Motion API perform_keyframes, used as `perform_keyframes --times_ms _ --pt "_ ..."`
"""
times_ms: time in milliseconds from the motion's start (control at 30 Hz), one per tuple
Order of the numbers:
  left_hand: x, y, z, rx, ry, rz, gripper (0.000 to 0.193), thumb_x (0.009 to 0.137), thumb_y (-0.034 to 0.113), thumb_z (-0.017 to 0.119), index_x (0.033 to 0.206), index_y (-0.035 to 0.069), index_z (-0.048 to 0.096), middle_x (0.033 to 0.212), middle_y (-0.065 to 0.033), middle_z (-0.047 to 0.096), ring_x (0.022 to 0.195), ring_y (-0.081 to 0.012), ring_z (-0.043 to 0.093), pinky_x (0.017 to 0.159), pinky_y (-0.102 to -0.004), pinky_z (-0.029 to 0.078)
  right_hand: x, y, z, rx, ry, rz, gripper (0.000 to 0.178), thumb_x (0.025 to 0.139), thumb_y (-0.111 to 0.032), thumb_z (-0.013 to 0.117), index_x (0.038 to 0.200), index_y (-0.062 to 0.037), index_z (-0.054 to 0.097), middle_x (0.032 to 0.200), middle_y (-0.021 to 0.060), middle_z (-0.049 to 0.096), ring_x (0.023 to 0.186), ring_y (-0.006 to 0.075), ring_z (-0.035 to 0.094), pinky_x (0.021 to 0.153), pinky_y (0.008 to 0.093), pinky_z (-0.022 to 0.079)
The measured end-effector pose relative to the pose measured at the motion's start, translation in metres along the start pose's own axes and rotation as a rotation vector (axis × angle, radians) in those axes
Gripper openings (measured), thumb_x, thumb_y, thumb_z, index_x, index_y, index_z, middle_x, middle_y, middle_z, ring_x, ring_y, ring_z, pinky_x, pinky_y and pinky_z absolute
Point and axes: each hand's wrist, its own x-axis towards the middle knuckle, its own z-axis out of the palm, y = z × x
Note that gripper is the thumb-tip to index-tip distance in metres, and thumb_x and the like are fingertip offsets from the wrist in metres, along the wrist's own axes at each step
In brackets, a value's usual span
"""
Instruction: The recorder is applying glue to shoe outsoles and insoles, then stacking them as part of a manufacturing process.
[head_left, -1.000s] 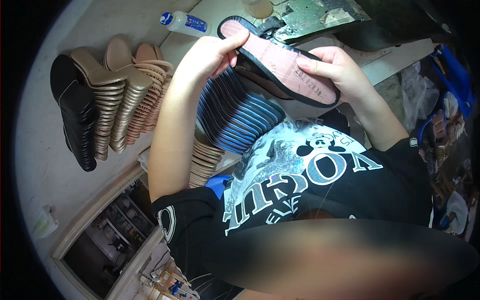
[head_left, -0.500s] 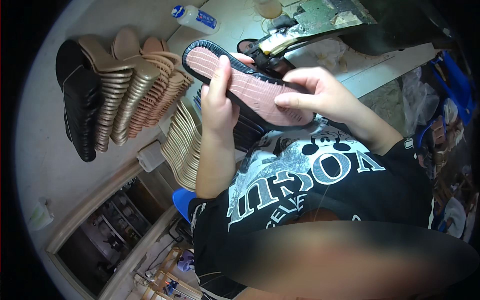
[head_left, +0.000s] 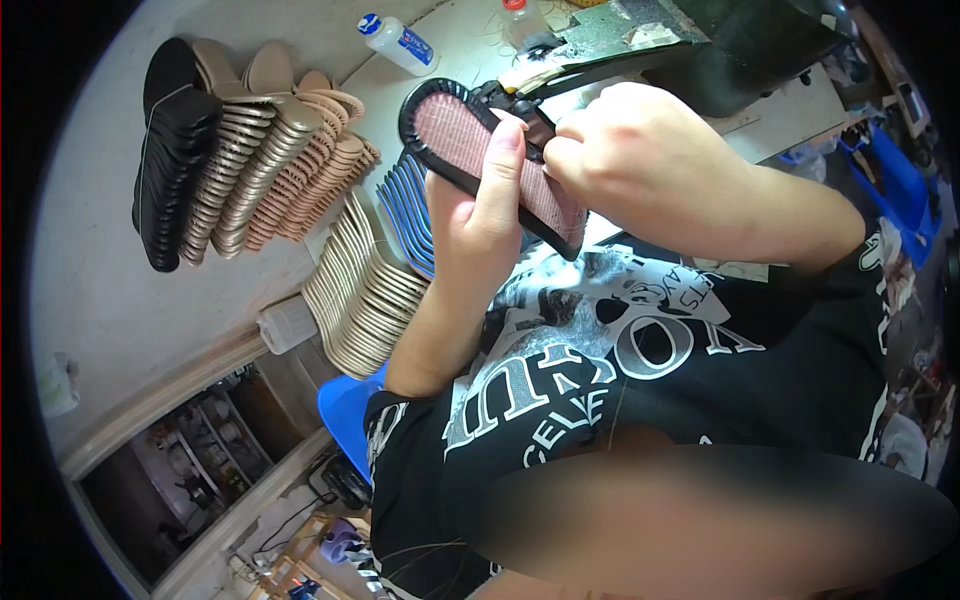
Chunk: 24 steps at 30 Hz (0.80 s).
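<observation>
A shoe insole is held up in front of my chest. Its underside is pinkish and ribbed, with a black covering folded over the rim in small pleats. My left hand grips it from the left edge, thumb lying along the pink face and fingers behind. At the right edge, my right hand is closed with knuckles up, curled fingertips against the insole. That hand covers part of the edge, so its exact grip is partly hidden. A dark mechanism with a green, worn top plate stands just beyond both hands.
Banded stacks of black insoles, gold insoles and pink insoles stand to the left. Closer are pale gold insoles and blue-edged insoles. A white bottle and a red-capped bottle stand on the white tabletop.
My right hand has turned from a flat hold, thumb on the pink face, to a closed grip at the edge. The insole has shifted right in view and tilted more steeply.
</observation>
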Motion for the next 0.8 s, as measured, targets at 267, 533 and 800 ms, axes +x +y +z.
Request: perform_keyframes --times_ms 267,533,800 --pt "-0.018 -0.007 -0.005 -0.235 0.115 -0.1 0.017 0.092 0.016 0.054 0.096 0.0 0.061 0.083 -0.0029 0.06 0.069 -0.0091 0.056 0.059 -0.0227 0.044 -0.002 0.006 0.013 0.361 0.24 0.033 0.013 0.07 -0.012 0.066 0.069 -0.0024 0.057 0.065 0.008 0.058 0.058 0.0191 0.059 0.06 0.0305 0.048" --pt "-0.036 -0.007 -0.012 -0.329 0.182 -0.094 0.016 0.091 0.013 0.055 0.097 0.0 0.062 0.09 -0.0032 0.062 0.081 -0.009 0.057 0.074 -0.0229 0.045 -0.015 -0.001 0.023 0.887 0.181 0.233 0.011 0.081 -0.01 0.065 0.08 0.0002 0.062 0.069 0.0038 0.06 0.063 0.0111 0.056 0.059 0.026 0.046" --pt "-0.034 -0.013 0.0 -0.172 0.126 -0.05 0.014 0.09 0.013 0.056 0.096 0.001 0.058 0.085 -0.0024 0.06 0.077 -0.0081 0.055 0.069 -0.0234 0.044 -0.008 -0.012 0.003 -0.022 0.016 -0.15 0.008 0.069 -0.016 0.061 0.07 -0.0083 0.056 0.068 0.0028 0.057 0.071 0.0171 0.06 0.082 0.0313 0.044"
